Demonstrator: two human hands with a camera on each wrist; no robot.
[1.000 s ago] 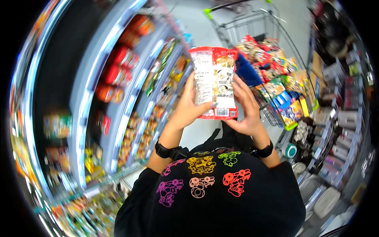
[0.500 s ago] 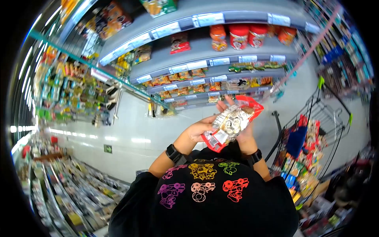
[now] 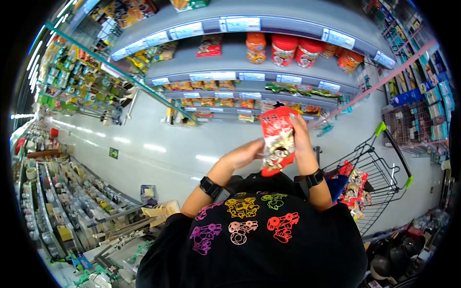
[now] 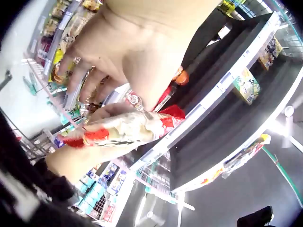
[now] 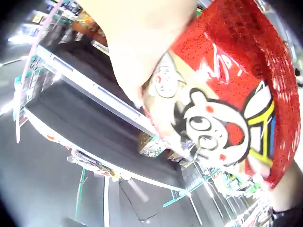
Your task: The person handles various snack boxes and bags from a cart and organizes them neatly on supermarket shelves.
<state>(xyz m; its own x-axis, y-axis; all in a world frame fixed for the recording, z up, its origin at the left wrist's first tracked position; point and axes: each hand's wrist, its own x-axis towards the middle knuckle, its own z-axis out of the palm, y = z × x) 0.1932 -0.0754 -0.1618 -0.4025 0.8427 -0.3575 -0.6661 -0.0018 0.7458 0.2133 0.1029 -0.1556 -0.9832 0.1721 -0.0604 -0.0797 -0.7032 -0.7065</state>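
A red and white snack bag [image 3: 278,137] is upright in front of my torso, its cartoon face large in the right wrist view. My right hand [image 3: 301,138] grips it along its right edge. The left hand [image 3: 246,154] is at the bag's left side; in the left wrist view its fingers [image 4: 85,78] are straight and spread, with the thumb right by the bag [image 4: 132,130]. Part of the left fingers is hidden behind the bag in the head view.
Ahead stands a store shelf [image 3: 192,62] with red-lidded jars [image 3: 284,49], another red snack bag [image 3: 209,46] and rows of small packets. To the right is a wire shopping cart [image 3: 379,177] carrying snack bags. Goods racks [image 3: 57,206] line the left.
The view has swung from the cart and shelf side to face the shelf. The bag, first held in both hands with its printed back showing, is now turned round and gripped by the right.
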